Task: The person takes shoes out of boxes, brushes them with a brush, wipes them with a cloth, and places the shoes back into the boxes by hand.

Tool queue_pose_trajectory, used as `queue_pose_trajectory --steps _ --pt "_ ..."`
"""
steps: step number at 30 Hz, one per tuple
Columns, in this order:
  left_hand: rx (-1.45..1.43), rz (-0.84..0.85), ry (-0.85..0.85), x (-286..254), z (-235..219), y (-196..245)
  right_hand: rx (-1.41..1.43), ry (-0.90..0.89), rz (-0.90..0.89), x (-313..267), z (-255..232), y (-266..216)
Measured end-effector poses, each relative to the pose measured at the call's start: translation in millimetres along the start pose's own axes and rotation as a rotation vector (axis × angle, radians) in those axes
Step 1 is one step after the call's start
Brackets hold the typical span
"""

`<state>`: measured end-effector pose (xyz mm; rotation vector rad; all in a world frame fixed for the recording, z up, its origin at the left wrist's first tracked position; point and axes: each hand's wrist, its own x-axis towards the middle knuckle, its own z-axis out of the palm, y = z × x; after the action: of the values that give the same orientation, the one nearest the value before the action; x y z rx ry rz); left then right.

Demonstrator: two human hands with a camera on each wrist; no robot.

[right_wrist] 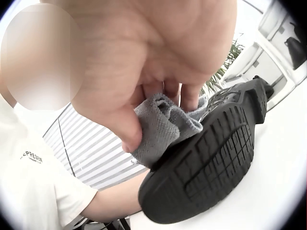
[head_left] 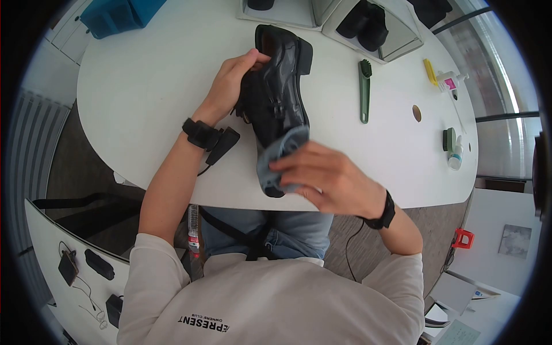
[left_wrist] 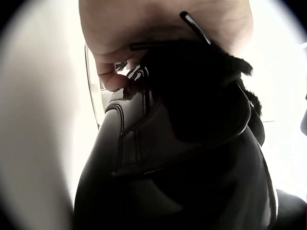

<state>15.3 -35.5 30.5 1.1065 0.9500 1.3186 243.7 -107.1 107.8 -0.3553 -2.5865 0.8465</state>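
A black leather lace-up shoe (head_left: 275, 92) lies tipped on its side, toe toward the person. Its treaded sole (right_wrist: 206, 165) faces the right wrist camera. At the ankle opening, my left hand (head_left: 230, 80) grips the upper, fingers over the collar edge. In the left wrist view the dark laces (left_wrist: 192, 28) hang below the palm. My right hand (head_left: 328, 175) pinches a bunched grey-blue cloth (head_left: 270, 164) between thumb and fingers. That cloth lies against the toe and covers much of it in the head view.
Right of the shoe lies a green-handled brush (head_left: 365, 92). Behind stand mirrored boxes (head_left: 397, 43) with dark shoes. A yellow brush (head_left: 430, 72), a white bottle (head_left: 448, 80), another small bottle (head_left: 455, 155) and a green block brush (head_left: 448, 140) sit near the right edge. A blue case (head_left: 121, 17) is far left.
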Motion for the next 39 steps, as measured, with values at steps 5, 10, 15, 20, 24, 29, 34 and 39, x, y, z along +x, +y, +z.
queue_pose_trajectory --steps 5,10,15,20,24,29,34,39 --pt "0.032 0.021 0.006 -6.5 5.1 7.3 -0.009 0.016 -0.018 -19.6 11.2 3.8" --pt "0.027 0.087 -0.1 -10.2 8.4 8.5 -0.234 0.177 -0.114 -9.0 5.6 25.1" --pt "-0.139 -0.002 -0.085 -10.7 6.5 3.3 -0.207 0.17 -0.068 7.5 -7.2 43.4" --pt "-0.196 -0.129 0.001 -6.7 2.6 -1.2 -0.235 0.221 -0.059 29.0 -15.4 62.8" --pt "-0.243 -0.204 0.06 -6.0 1.5 -3.3 -0.222 0.264 -0.067 53.4 -19.5 82.9" --pt "-0.312 -0.141 0.049 -2.8 0.2 -8.3 -0.181 0.31 -0.033 81.9 -25.4 103.2" --pt "-0.361 -0.136 0.062 -1.0 -4.3 -12.5 -0.118 0.372 0.127 105.5 -30.6 128.7" --pt "-0.265 -0.144 0.058 -0.5 -9.8 -12.9 -0.066 0.402 0.241 114.2 -24.7 146.3"
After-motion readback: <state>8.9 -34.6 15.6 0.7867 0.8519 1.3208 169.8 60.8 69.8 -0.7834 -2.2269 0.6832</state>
